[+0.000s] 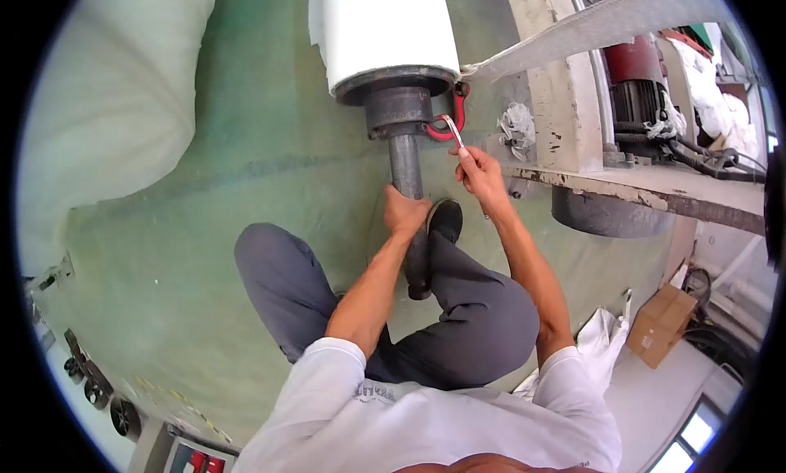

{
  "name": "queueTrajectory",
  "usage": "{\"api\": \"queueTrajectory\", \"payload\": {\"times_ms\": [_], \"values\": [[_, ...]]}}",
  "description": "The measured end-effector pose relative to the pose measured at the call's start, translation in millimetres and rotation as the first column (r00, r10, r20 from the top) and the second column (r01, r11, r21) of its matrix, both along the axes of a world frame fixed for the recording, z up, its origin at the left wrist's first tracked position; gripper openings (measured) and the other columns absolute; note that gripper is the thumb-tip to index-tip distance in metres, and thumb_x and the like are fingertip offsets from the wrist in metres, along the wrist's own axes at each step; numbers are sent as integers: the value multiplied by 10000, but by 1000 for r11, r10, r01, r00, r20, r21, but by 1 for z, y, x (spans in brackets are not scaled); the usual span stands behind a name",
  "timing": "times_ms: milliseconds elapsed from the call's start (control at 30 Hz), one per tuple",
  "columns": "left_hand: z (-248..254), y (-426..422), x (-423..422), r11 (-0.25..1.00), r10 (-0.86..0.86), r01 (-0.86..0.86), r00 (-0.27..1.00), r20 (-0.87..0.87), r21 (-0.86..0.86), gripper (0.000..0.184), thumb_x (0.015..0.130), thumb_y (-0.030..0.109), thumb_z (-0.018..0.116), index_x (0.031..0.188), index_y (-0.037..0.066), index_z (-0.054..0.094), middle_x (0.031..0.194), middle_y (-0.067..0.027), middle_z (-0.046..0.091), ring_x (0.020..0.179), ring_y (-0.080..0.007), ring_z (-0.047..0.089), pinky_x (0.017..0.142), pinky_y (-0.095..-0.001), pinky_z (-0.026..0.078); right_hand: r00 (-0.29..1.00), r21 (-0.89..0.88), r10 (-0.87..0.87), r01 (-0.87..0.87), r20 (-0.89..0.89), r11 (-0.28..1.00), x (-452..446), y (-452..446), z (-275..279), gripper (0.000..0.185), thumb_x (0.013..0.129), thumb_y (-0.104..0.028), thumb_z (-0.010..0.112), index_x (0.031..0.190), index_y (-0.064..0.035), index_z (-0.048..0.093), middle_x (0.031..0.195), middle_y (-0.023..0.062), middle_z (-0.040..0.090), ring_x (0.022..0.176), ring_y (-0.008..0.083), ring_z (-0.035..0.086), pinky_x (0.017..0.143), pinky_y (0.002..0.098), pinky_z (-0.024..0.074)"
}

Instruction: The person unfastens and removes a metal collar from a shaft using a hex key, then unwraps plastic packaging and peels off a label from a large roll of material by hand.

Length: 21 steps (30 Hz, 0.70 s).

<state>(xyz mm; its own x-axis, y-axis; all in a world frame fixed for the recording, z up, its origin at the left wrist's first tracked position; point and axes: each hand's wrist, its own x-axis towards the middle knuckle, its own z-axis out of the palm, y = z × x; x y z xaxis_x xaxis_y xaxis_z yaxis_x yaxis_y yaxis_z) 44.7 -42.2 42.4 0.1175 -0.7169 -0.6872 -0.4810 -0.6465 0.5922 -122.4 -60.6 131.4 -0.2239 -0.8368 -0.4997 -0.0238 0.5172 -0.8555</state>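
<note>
White shirt, gray knees, and two hands at the shaft of a big roll

Nearest the camera is the person's white shirt [442, 428], with gray trousers [483, 330] bent at the knees beyond it. The left hand [405, 211] is closed around the dark metal shaft [405, 163], which runs from the collar [399, 108] at the end of the white roll [389, 27] down between the legs. The right hand [481, 176] pinches a bent tool [449, 129], red and silver, its far end at the collar; whether they touch is unclear. A pale strap [598, 32] stretches right from beside the roll, above the green floor [270, 170].
</note>
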Motion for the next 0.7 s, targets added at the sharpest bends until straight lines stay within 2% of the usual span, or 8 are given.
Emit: {"api": "queueTrajectory", "payload": {"times_ms": [100,200,367,600,700], "values": [[-4,-3,13,1000,22,-23,965,-262,-1,643,628,189,772,1168,-15,488,1045,-224,656,987,-367,663,873,-436,514,993,1,69,-70,-93,998,-1,-8,-2,353,1032,-313,549,1202,-21,649,676,-22,523,585,52,448,527,236,355],[-18,-2,13,999,33,-39,947,-319,-10,670,615,157,771,1202,-15,497,1046,-214,655,979,-334,663,878,-419,510,986,-31,116,-120,-118,992,3,-10,-9,359,1020,-281,566,1240,-6,637,686,-28,507,626,63,483,575,252,406],[-14,-1,14,1000,4,-10,970,-242,-24,707,607,169,782,1220,-24,487,1054,-213,657,995,-343,660,883,-414,509,977,-4,163,-165,-140,986,10,-12,-21,362,1014,-268,572,1252,0,629,697,-18,504,643,70,461,587,262,404],[-13,-2,13,999,52,-54,960,-276,2,698,600,193,782,1196,-27,492,1057,-216,660,1002,-352,658,888,-414,507,924,-19,170,-188,-343,982,6,-11,-26,328,998,-260,583,1205,-12,641,709,70,538,667,125,481,631,316,442],[-16,-4,12,1000,17,-15,967,-253,8,695,598,191,780,1192,-28,495,1051,-217,660,998,-355,659,888,-410,508,908,-12,159,-178,-388,984,10,-10,-23,313,990,-252,592,1200,-27,649,717,112,554,668,142,502,642,326,454]]}}
